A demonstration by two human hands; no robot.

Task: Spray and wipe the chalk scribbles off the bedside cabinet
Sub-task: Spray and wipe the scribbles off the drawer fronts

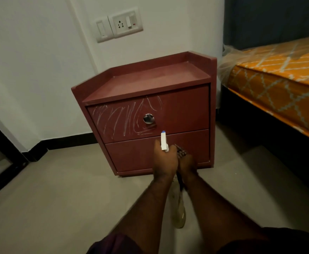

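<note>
Chalk scribbles (pixel 120 118) on bedside cabinet (pixel 179 110) beside bed (pixel 278 88); left fingers (pixel 170 154) around sprayer (pixel 163 141), right fingers (pixel 186 160) around cloth (pixel 181 151).

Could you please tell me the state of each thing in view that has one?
Red-brown wooden bedside cabinet: both drawers shut.
White chalk scribbles: unwiped, on upper drawer front.
White-headed plastic spray bottle: gripped by left hand, nozzle towards cabinet.
Dark patterned cloth: bunched in right hand.
Orange patterned mattress: plastic-wrapped.
</note>
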